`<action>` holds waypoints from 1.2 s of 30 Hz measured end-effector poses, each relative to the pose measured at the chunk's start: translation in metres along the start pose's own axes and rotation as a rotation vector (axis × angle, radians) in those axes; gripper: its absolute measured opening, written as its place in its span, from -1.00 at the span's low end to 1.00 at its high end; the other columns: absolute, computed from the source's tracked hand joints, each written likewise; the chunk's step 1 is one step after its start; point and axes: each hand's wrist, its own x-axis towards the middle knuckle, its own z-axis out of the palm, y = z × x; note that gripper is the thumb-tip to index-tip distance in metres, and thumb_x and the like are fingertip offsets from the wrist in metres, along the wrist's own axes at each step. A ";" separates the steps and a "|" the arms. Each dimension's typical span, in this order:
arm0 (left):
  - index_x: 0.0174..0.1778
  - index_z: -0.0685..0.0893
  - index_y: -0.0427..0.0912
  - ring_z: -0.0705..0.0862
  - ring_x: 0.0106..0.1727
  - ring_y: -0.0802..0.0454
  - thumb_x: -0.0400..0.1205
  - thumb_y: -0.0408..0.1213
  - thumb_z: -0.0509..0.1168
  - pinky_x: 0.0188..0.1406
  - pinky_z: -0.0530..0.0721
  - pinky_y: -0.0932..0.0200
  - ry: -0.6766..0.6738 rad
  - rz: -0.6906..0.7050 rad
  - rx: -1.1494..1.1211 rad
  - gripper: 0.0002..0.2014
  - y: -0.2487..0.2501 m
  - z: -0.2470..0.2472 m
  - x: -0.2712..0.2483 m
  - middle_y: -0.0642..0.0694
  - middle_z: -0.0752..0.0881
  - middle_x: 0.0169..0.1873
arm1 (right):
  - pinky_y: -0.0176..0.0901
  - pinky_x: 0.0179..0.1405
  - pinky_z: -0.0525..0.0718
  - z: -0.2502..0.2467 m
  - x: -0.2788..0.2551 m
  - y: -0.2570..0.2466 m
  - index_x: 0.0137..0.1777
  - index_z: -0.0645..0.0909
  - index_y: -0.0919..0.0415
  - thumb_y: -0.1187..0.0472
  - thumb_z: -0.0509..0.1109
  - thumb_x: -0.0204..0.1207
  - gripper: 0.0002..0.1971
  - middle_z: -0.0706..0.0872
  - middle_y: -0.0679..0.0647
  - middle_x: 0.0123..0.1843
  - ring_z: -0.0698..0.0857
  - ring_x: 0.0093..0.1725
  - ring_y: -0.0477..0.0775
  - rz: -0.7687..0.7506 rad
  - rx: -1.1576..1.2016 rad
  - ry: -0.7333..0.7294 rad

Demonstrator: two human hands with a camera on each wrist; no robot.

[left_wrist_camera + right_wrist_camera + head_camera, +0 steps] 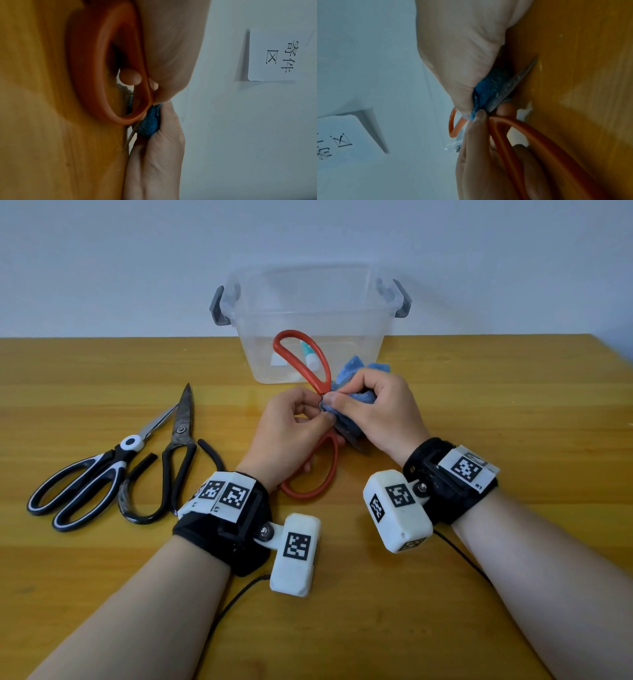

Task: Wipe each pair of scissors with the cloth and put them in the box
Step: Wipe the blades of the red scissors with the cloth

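Three handwritten Chinese characters, 寄件区, are seen on a white paper sheet (pixel 281 54) fixed to the pale wall in the left wrist view, turned sideways. In the right wrist view the same sheet (pixel 337 135) is cut by the frame edge, and only 区 is read clearly. Black-and-white square code markers (pixel 236 494) are carried on the wrist-worn units; no words are read there.

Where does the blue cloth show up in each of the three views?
Head: blue cloth at centre, bunched in the right hand, before the clear box.
Left wrist: lower centre, pressed under the right hand's thumb.
Right wrist: centre, against the blade.
Shared landmark: the red scissors, whose handle loop appears in all three.
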 end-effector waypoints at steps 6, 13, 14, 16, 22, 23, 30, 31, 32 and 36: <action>0.02 0.61 -0.26 0.55 -0.76 0.08 0.74 -0.40 0.37 -0.82 0.41 0.27 -0.055 0.023 -0.003 -0.94 0.001 0.000 -0.003 -0.33 0.82 -0.18 | -0.28 -0.30 0.58 -0.002 0.007 0.006 -0.23 0.57 0.15 0.12 0.53 0.56 -0.77 0.62 -0.04 -0.30 0.57 -0.31 -0.17 0.125 0.005 0.290; 0.18 0.56 -0.35 0.73 -0.58 0.01 0.76 -0.38 0.34 -0.79 0.48 0.23 0.077 -0.007 -0.119 -0.85 -0.005 -0.001 0.002 -0.35 0.82 -0.18 | -0.21 -0.09 0.77 -0.007 0.012 0.010 -0.07 0.73 0.11 0.06 0.54 0.56 -0.86 0.79 -0.09 -0.13 0.77 -0.10 -0.16 0.239 0.206 0.372; 0.19 0.56 -0.36 0.75 -0.56 0.01 0.77 -0.37 0.34 -0.78 0.49 0.22 0.087 -0.012 -0.123 -0.84 -0.006 -0.001 0.003 -0.37 0.82 -0.17 | -0.23 -0.06 0.76 -0.008 0.011 0.009 -0.10 0.75 0.06 0.06 0.56 0.54 -0.89 0.80 -0.14 -0.14 0.78 -0.09 -0.19 0.230 0.212 0.322; 0.19 0.57 -0.35 0.83 -0.44 -0.01 0.77 -0.35 0.34 -0.78 0.52 0.22 0.098 -0.014 -0.120 -0.84 -0.008 -0.001 0.004 -0.41 0.79 -0.11 | -0.27 0.01 0.72 -0.009 0.007 0.007 -0.15 0.78 -0.01 0.06 0.58 0.53 -0.93 0.82 -0.18 -0.17 0.77 -0.06 -0.21 0.190 0.188 0.213; 0.17 0.62 -0.35 0.81 -0.46 -0.09 0.80 -0.26 0.32 -0.76 0.57 0.16 0.099 0.005 -0.038 -0.80 -0.011 -0.001 0.008 -0.22 0.83 -0.21 | -0.37 0.08 0.64 -0.017 0.000 -0.001 -0.11 0.85 0.01 0.13 0.60 0.53 -0.99 0.86 -0.17 -0.13 0.78 0.01 -0.24 0.081 0.070 -0.078; 0.17 0.62 -0.35 0.78 -0.50 -0.10 0.80 -0.25 0.31 -0.76 0.56 0.15 0.095 0.007 -0.021 -0.80 -0.012 -0.001 0.009 -0.21 0.84 -0.23 | -0.38 0.05 0.65 -0.017 -0.001 -0.001 -0.11 0.85 -0.02 0.09 0.61 0.52 -0.98 0.86 -0.18 -0.12 0.78 0.00 -0.24 0.087 0.012 -0.111; 0.08 0.64 -0.35 0.63 -0.65 -0.07 0.80 -0.27 0.31 -0.78 0.49 0.21 0.091 -0.025 0.016 -0.82 -0.013 -0.002 0.009 -0.25 0.84 -0.24 | -0.33 -0.23 0.51 -0.018 0.007 -0.022 -0.17 0.78 -0.10 -0.02 0.59 0.51 -0.92 0.76 -0.22 -0.19 0.68 -0.12 -0.26 0.147 -0.351 -0.313; 0.05 0.64 -0.34 0.59 -0.69 -0.02 0.79 -0.26 0.31 -0.79 0.47 0.22 0.097 -0.024 0.023 -0.83 -0.014 -0.002 0.010 -0.32 0.81 -0.20 | -0.30 -0.24 0.50 -0.021 0.008 -0.024 -0.18 0.79 -0.10 -0.03 0.60 0.50 -0.91 0.75 -0.21 -0.20 0.68 -0.13 -0.25 0.157 -0.396 -0.347; 0.03 0.64 -0.32 0.57 -0.71 0.00 0.79 -0.26 0.32 -0.79 0.45 0.23 0.102 -0.021 0.027 -0.84 -0.014 -0.002 0.011 -0.38 0.79 -0.16 | -0.27 -0.26 0.48 -0.025 0.008 -0.026 -0.20 0.79 -0.11 -0.04 0.61 0.49 -0.90 0.75 -0.21 -0.20 0.67 -0.14 -0.23 0.171 -0.436 -0.384; -0.02 0.61 -0.22 0.57 -0.75 0.01 0.78 -0.26 0.32 -0.78 0.45 0.20 0.096 -0.013 0.019 -0.88 -0.014 -0.002 0.011 -0.40 0.79 -0.13 | -0.26 -0.37 0.37 -0.036 0.007 -0.040 -0.15 0.79 -0.08 -0.04 0.60 0.51 -0.90 0.72 -0.17 -0.22 0.62 -0.21 -0.19 0.233 -0.623 -0.548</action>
